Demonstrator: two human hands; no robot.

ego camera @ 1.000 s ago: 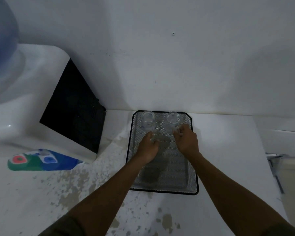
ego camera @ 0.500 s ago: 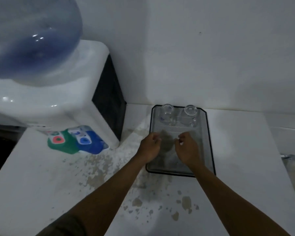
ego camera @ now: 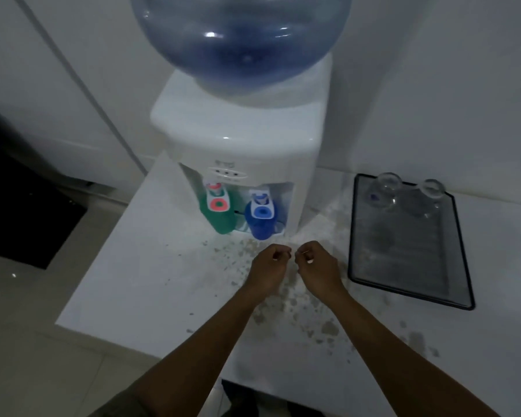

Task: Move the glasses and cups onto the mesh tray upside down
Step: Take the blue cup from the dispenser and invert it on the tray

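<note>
A black-rimmed mesh tray [ego camera: 460, 299] lies on the white counter at the right. Two clear glasses stand upside down at its far end: one on the left [ego camera: 384, 189], one on the right [ego camera: 430, 195]. A green cup [ego camera: 220, 210] and a blue cup [ego camera: 260, 218] stand upside down under the water dispenser's taps. My left hand [ego camera: 268, 267] and my right hand [ego camera: 318, 266] hover side by side over the counter in front of the blue cup, fingers curled in, holding nothing.
A white water dispenser [ego camera: 241, 145] with a large blue bottle [ego camera: 241, 37] stands at the back of the counter. The counter top [ego camera: 151, 272] is stained and speckled. A dark object [ego camera: 18, 188] sits on the floor at the left.
Both hands have left the tray and the two glasses and moved left, to in front of the dispenser. The view has swung left, so the tray now lies at the right.
</note>
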